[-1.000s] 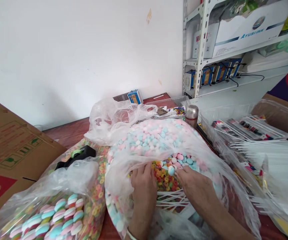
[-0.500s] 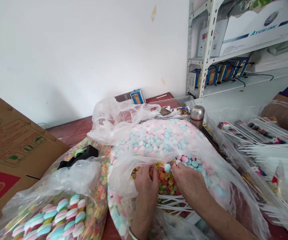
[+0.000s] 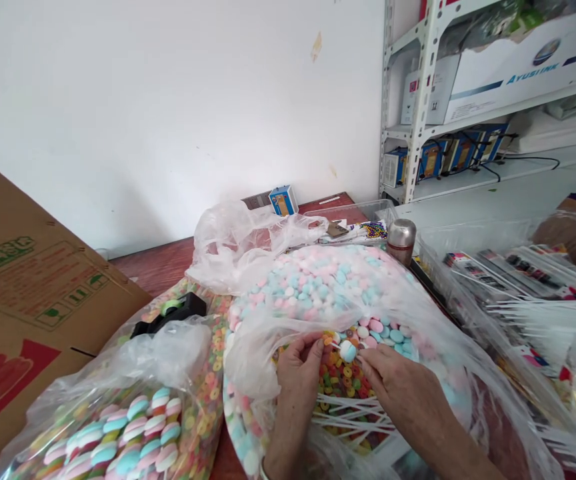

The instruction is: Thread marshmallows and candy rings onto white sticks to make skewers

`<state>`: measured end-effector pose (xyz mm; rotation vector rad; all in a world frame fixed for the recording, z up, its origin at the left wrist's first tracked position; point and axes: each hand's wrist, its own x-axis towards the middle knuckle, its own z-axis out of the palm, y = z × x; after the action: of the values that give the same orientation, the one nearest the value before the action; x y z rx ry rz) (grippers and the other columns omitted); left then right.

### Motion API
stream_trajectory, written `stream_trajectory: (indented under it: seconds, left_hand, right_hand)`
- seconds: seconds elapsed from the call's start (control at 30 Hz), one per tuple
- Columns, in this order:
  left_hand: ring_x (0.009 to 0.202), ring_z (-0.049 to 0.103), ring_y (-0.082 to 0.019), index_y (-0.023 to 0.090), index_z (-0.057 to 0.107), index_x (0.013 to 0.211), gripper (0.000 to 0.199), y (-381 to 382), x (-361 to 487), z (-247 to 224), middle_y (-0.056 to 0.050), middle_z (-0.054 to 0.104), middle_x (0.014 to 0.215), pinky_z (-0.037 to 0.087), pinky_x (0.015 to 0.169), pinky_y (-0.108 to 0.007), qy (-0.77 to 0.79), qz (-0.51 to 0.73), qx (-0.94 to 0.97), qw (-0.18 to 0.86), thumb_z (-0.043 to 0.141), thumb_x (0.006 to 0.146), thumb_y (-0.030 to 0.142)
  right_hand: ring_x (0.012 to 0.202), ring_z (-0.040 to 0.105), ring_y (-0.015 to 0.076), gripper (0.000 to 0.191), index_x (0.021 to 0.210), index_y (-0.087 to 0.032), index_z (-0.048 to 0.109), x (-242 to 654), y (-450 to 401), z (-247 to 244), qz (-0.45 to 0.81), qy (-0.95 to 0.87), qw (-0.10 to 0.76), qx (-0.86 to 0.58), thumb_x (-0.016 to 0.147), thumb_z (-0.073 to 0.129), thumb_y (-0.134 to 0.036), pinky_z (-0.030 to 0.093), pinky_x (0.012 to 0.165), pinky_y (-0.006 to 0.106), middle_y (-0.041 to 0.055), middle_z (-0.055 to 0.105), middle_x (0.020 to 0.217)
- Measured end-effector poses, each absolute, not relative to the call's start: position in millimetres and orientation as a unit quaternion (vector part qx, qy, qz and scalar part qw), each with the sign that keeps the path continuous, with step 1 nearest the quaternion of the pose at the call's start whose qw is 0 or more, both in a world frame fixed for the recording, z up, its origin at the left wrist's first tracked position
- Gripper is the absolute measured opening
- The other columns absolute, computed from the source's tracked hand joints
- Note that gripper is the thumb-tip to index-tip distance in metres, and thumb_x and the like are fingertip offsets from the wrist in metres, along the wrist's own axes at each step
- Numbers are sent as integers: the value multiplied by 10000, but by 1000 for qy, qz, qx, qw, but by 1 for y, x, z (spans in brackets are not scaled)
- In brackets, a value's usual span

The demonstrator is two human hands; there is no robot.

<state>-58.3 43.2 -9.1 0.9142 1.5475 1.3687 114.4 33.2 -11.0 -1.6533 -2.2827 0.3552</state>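
White carton (image 3: 523, 77) on shelf (image 3: 421, 107): "AYUSIINK" (blue capitals), spelling probable.

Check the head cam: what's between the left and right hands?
In the head view, a pastel candy disc sits between the left hand and right hand, above a heap of colored rings.

white wall (image 3: 168, 100), chipped paint | white metal shelving (image 3: 422, 100) holding printed boxes (image 3: 523, 67) | reddish wooden table (image 3: 148, 270)

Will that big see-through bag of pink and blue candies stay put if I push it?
Probably not. The thin plastic bag looks floppy, so it would likely slump. The loose round candies would probably slide, and some might spill out the opening by the left hand.
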Motion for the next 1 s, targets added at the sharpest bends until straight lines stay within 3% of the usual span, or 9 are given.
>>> stream_trajectory:
  seconds: [0.17, 0.33, 0.53, 0.73, 0.87, 1.0]
  left_hand:
    - [771, 726, -253, 172, 766, 868, 239, 37, -53, -13, -83, 775, 824, 591, 769, -387, 617, 545, 363, 437, 750, 719, 359]
    - [881, 709, -266, 210, 774, 909, 209, 32, -51, -21, -83, 769, 908, 559, 845, -398, 664, 503, 464, 300, 684, 793, 359]
    - [781, 712, -234, 184, 740, 945, 276, 36, -48, -28, -68, 762, 875, 577, 734, -350, 644, 521, 386, 406, 690, 790, 408]
    - [821, 699, -231, 193, 730, 960, 277, 30, -44, -30, -59, 757, 882, 554, 737, -321, 650, 501, 415, 393, 666, 830, 430]
    - [822, 692, -234, 200, 731, 938, 261, 26, -39, -29, -53, 750, 876, 546, 745, -322, 649, 483, 455, 372, 671, 832, 431]
    - [882, 679, -225, 216, 736, 975, 276, 24, -36, -23, -53, 756, 953, 530, 783, -305, 637, 480, 479, 366, 626, 868, 446]
  right_hand:
    - [770, 720, 220, 290, 896, -261, 670, 110, 29, -14, 90, -794, 136, -585, 1012, 405, -266, 453, 584, 305, 20, 704, 872]
    - [682, 714, 199, 269, 806, -239, 668, 105, 19, -16, 53, -796, 136, -587, 971, 463, -185, 434, 516, 284, 30, 715, 831]
    - [648, 711, 202, 237, 766, -240, 659, 109, 15, -22, 21, -793, 175, -583, 934, 508, -171, 433, 490, 279, 28, 695, 760]
    - [660, 697, 205, 300, 765, -227, 642, 110, 15, -29, 92, -775, 203, -592, 966, 420, -204, 462, 532, 290, 52, 681, 793]
    - [722, 693, 204, 286, 847, -210, 635, 105, 14, -34, 152, -771, 211, -582, 954, 376, -150, 487, 593, 292, 68, 671, 891]
    - [746, 706, 225, 290, 995, -232, 656, 104, 10, -39, 179, -764, 196, -588, 981, 367, -206, 484, 570, 297, 63, 677, 924]
